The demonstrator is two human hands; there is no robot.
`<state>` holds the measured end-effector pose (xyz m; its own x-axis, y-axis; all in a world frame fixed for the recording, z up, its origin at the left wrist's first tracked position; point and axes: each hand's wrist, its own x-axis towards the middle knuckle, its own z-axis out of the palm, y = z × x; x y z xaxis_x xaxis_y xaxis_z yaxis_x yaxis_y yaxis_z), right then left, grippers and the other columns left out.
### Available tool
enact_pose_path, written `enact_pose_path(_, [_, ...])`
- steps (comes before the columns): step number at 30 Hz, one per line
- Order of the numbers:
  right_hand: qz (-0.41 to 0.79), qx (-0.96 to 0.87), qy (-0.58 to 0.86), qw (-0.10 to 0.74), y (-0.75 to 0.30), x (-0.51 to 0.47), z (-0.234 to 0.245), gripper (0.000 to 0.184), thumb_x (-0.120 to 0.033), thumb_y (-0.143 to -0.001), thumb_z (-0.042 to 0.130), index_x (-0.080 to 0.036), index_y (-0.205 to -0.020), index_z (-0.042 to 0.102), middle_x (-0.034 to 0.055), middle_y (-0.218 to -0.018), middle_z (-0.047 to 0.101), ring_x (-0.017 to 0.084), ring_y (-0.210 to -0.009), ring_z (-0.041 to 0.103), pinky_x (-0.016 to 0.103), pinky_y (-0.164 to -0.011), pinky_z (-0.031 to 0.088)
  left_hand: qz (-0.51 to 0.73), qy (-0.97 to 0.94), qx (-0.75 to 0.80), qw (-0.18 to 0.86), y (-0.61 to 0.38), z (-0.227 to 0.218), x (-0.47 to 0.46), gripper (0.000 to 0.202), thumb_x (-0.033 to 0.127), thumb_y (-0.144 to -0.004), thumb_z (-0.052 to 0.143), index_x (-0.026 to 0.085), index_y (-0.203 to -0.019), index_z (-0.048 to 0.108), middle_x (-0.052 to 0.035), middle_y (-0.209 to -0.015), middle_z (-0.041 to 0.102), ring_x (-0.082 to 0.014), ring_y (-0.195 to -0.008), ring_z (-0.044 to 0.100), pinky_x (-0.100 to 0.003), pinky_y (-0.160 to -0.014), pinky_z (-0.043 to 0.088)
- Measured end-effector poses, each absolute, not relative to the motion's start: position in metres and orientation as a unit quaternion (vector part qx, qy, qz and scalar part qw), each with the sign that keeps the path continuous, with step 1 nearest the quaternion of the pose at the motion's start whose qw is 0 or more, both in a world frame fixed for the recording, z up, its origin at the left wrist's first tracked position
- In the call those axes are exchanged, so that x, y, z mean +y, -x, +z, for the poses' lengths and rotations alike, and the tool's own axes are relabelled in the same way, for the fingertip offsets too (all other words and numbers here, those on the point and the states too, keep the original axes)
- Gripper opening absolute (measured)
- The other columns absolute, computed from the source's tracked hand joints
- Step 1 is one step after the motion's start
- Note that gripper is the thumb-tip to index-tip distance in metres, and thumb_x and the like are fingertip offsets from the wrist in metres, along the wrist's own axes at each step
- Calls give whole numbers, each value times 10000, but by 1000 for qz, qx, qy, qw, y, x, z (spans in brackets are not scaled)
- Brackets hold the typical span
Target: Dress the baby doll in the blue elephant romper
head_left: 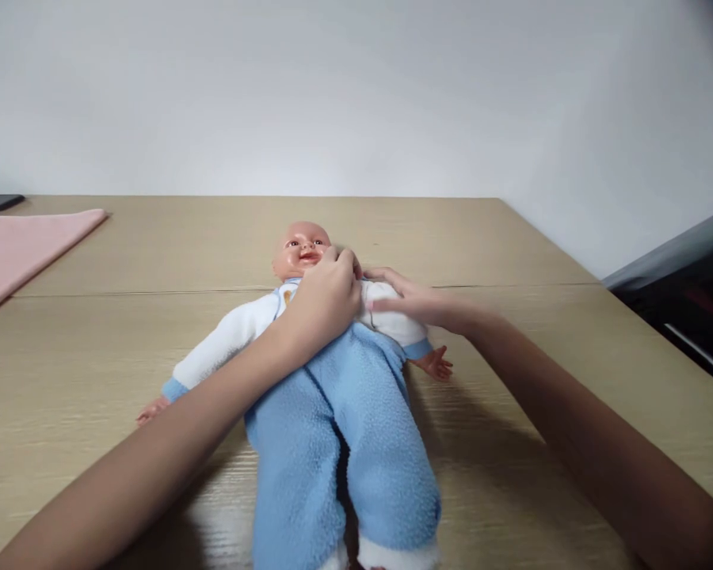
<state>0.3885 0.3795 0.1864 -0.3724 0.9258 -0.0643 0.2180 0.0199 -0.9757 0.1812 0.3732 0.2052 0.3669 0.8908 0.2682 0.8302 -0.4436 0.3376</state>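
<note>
- I have the doll (360, 372) on its back in the middle of the surface (570, 336), head (302, 235) away from me and legs toward me.
- My left hand (331, 291) lies across the doll's upper chest, close under the chin, with its fingers bent in. I cannot tell whether they pinch the white top (226, 336) or only rest there, because the back of the hand hides the tips.
- My right hand (413, 301) is over the doll's shoulder and sleeve on that side, thumb spread wide from the fingers, and is not closed around anything I can see.
- The step, as I judge it, is work on the top near the neck. I do best to let the right hand steady the shoulder while the left works the cloth in small, light moves.
- A hard tug could roll the doll or drag it along the surface, so I want pressure straight down, not sideways.
- The head looks smooth and firm; I would work on cloth and spare the chin.
- The blue trousers (386, 451) lie well below both hands and need no handling for this.
- The pink cloth (27, 257) lies well off to the left, out of my way.
</note>
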Motion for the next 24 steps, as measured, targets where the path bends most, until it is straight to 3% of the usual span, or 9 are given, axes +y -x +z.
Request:
enact_pose_path(1, [527, -658, 456, 284, -397, 373, 195, 757, -260, -656, 1017, -305, -1370, 768, 30, -1122, 846, 284, -911, 759, 374, -783, 619, 195, -827, 525, 49, -181, 205, 373, 249, 82, -1030, 492, 125, -1166, 697, -203, -1260, 713, -321, -1028, 720, -445, -905, 573])
enact_pose_path(2, [481, -721, 456, 203, -405, 367, 203, 825, -246, -676, 984, -330, -1454, 723, 23, -1121, 844, 268, -839, 747, 358, -723, 590, 179, -830, 528, 25, -180, 206, 371, 276, 64, -1029, 472, 111, -1178, 699, -214, -1270, 709, -322, -999, 723, -446, -878, 570])
enact_pose_path(6, [300, -818, 484, 80, -431, 357, 220, 609, -135, -730, 781, -314, -1312, 771, 47, -1095, 846, 320, -897, 744, 375, -742, 521, 125, -833, 536, -45, -180, 213, 362, 355, 5, -1022, 408, 49, -1243, 682, -264, -1303, 699, -374, -1050, 725, -471, -850, 568])
enact_pose_path(11, [220, -831, 511, -3, -434, 361, 221, 459, -110, -752, 689, -297, -1168, 744, 53, -1093, 839, 320, -930, 749, 378, -729, 473, 103, -828, 544, -81, -177, 217, 358, 339, 32, -1040, 413, 61, -1241, 684, -265, -1322, 703, -408, -1147, 719, -459, -815, 578])
enact_pose_path(14, [190, -822, 536, -23, -428, 361, 219, 344, -137, -769, 712, -282, -1080, 719, 56, -1048, 832, 299, -870, 736, 368, -680, 432, 127, -840, 520, -89, -175, 214, 365, 274, 101, -1060, 467, 111, -1175, 715, -226, -1266, 735, -405, -1160, 717, -504, -962, 580])
enact_pose_path(18, [171, -830, 531, -9, -428, 361, 210, 307, -244, -833, 767, -264, -1138, 730, 90, -1130, 831, 304, -906, 741, 368, -692, 431, 155, -848, 502, -70, -170, 211, 367, 294, 267, -1127, 472, 135, -1153, 734, -213, -1216, 736, -402, -1152, 696, -567, -1122, 525])
enact_pose_path(21, [147, -835, 531, 16, -430, 363, 200, 321, -299, -840, 809, -250, -1149, 737, 107, -1087, 817, 307, -873, 717, 373, -698, 411, 178, -865, 467, -43, -165, 214, 355, 332, 369, -1143, 507, 144, -1203, 744, -216, -1313, 705, -428, -1307, 612, -606, -1225, 436])
enact_pose_path(24, [147, -838, 523, 50, -431, 365, 194, 290, -341, -832, 846, -246, -1085, 740, 109, -1032, 794, 295, -829, 690, 372, -706, 404, 200, -904, 378, 10, -165, 222, 337, 320, 467, -1125, 593, 205, -1223, 750, -159, -1387, 703, -402, -1348, 575, -588, -1216, 409])
